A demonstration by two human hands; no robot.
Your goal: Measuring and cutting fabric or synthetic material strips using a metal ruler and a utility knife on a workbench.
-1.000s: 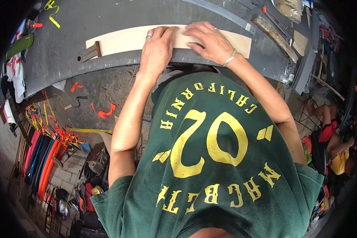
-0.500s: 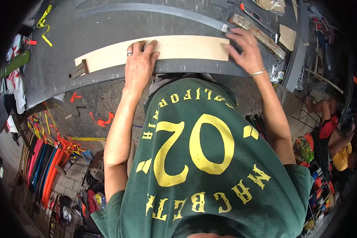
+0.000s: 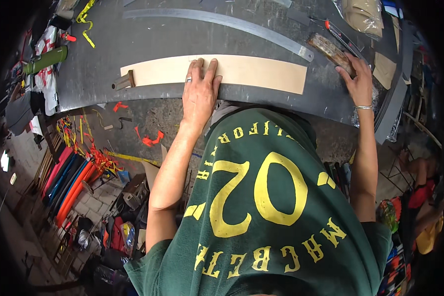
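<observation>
Pressing tan strip (image 3: pixel 217 71), left hand (image 3: pixel 200 93); right hand (image 3: pixel 357 81) grips brush (image 3: pixel 333 49).

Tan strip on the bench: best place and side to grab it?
Take the tan strip at its free right end, from the bench's near edge. It lies flat, and the left hand presses its middle. The right hand is off at the brown block.

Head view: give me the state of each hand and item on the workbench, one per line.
Tan strip: lying flat along the bench's near edge.
Left hand: open, palm down, pressing on the strip.
Right hand: fingers closed on the brown block.
Brown block: lying on the bench, gripped at one end.
Metal ruler: lying flat, untouched.
Green cylinder: on its side at the bench's left end.
</observation>
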